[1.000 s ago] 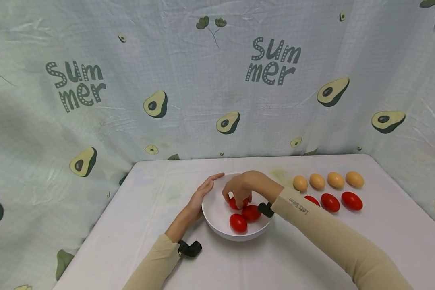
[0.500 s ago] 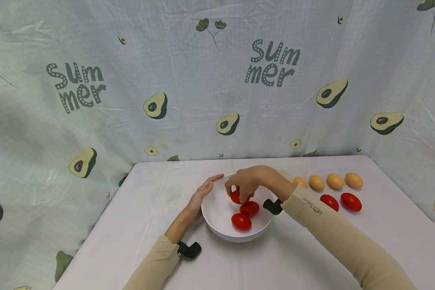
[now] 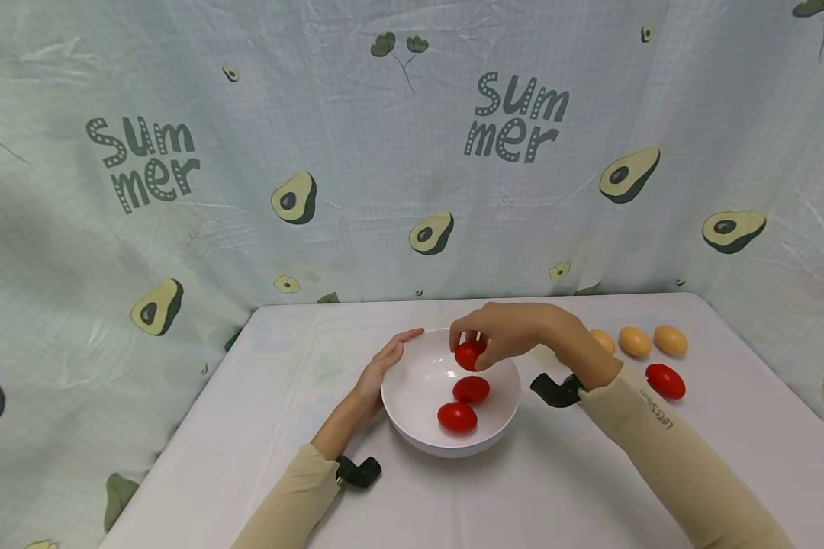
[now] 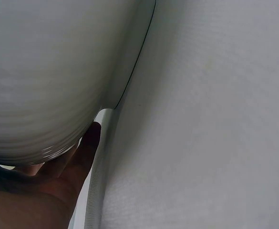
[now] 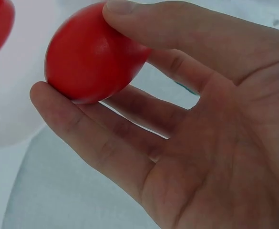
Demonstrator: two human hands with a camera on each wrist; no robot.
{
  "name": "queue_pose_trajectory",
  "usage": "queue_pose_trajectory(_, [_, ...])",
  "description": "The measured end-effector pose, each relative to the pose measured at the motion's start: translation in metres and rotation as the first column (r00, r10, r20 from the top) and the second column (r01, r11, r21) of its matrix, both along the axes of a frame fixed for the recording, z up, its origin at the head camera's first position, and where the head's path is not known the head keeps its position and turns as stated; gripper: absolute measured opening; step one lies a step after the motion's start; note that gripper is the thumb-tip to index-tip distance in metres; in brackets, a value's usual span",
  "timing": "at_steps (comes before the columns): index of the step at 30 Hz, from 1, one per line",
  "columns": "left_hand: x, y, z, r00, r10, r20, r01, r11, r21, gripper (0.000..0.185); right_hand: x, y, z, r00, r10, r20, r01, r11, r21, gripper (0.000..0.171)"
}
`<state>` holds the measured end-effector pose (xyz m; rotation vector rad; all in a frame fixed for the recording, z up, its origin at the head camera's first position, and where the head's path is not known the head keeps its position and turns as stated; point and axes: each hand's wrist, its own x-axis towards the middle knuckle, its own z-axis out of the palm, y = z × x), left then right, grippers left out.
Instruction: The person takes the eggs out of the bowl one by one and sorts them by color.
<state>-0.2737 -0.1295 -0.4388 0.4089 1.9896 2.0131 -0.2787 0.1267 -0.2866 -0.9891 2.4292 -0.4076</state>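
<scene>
- Presently, R hand [image 3: 504, 332]: thumb & fingertips grasp 1 glossy red egg-shaped piece [image 3: 470, 355]; thumb on one side, fingers on the opp. side, per R-wrist view.
- Pos. of held piece: btwn R fingertips, above the far R part of a round white smooth-walled bowl [image 3: 412, 389]. Clearance from bowl surface: cannot tell.
- L hand [image 3: 374, 379]: fingers extended, laid against outer wall of bowl on its L side; index finger runs along the far L rim. L-wrist view: digits touch the curved wall; some hidden behind it.
- Bowl: btwn L fingers & R fingers.
- Inside bowl, nearer the person than R fingertips: second red egg-shaped piece [image 3: 471, 390] & third red egg-shaped piece [image 3: 457, 418], just beside each other.
- R of R fingers, past the wrist, on white cloth-covered table [image 3: 295, 381]: fourth red egg-shaped piece [image 3: 666, 381].
- Same side, farther back than that piece: row of orange-yellow egg-shaped pieces [image 3: 635, 342], 3 visible, the nearest to R fingers partly hidden by R wrist.
- Beyond both hands' fingers: pale grey-green cloth backdrop [image 3: 357, 152] w/ avocado prints & "summer" lettering.
</scene>
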Motion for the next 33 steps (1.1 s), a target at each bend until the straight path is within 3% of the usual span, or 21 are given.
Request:
queue_pose_trajectory(9, [0.0, -0.001, 0.0, 1.0, 0.001, 0.0, -0.001, 1.0, 0.022, 0.051, 0.013, 0.03, 0.003, 0.998, -0.051, -0.028, 0.049, 0.995, -0.084, 0.035])
queue_pose_trajectory(19, [0.001, -0.001, 0.0, 1.0, -0.006, -0.001, 0.006, 1.0, 0.025, 0.05, 0.024, 0.062, -0.007, 0.992, -0.115, -0.051, 0.108, 0.986, -0.129, 0.039])
queue_pose_trajectory(33, [0.001, 0.0, 0.0, 1.0, 0.001, -0.003, -0.001, 1.0, 0.006, 0.051, 0.036, 0.114, -0.016, 0.971, -0.227, -0.076, 0.205, 0.952, -0.225, 0.045])
